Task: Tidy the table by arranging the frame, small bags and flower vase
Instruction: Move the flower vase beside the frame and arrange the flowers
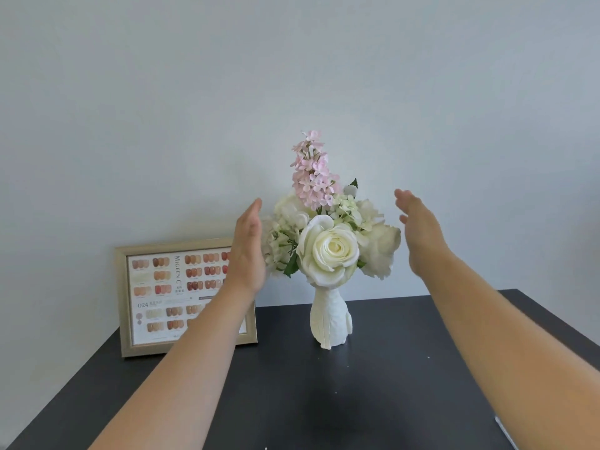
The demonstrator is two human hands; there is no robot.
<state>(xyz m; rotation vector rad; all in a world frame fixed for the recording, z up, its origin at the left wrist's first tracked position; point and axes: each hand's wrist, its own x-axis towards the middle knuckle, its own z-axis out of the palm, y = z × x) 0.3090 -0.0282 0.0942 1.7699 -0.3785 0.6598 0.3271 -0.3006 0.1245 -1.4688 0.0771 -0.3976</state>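
Note:
A white flower vase (330, 319) stands upright near the back of the dark table (373, 401), filled with white roses and a pink sprig (328, 245). My left hand (248, 251) is flat and open just left of the blooms, close to the petals. My right hand (418, 228) is open on the right side of the bouquet, a small gap away. A beige picture frame (156, 300) with a nail-colour chart leans against the wall at the back left; my left forearm covers its right part. No small bags are in view.
A pale grey wall (292, 76) runs directly behind the table. The table's back edge is just behind the vase and its right edge slants down at the far right. A pale object's corner (506, 431) shows at the bottom right.

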